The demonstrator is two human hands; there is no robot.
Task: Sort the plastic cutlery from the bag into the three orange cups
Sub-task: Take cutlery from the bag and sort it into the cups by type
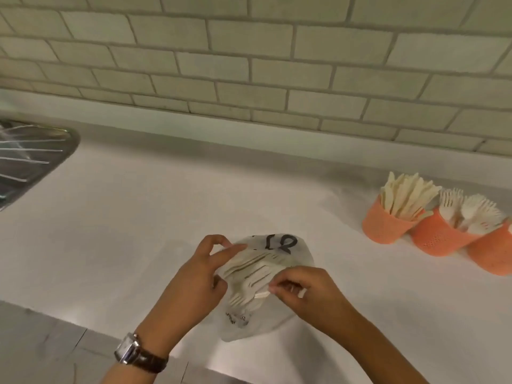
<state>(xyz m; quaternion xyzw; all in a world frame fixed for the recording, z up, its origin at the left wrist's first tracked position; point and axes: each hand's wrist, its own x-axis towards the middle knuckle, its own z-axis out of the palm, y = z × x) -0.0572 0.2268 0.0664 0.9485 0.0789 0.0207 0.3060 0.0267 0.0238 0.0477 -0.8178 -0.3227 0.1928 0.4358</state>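
Now both hands pinch cutlery bag.

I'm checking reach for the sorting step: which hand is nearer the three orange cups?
Right. The right hand pinches the clear plastic bag on the side toward the three orange cups; the left hand holds the bag's far side.

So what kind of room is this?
Probably a kitchen: a white countertop, a tiled wall behind it, and a metal sink at the left edge.

Both hands, left hand and right hand, on cutlery bag beside three orange cups
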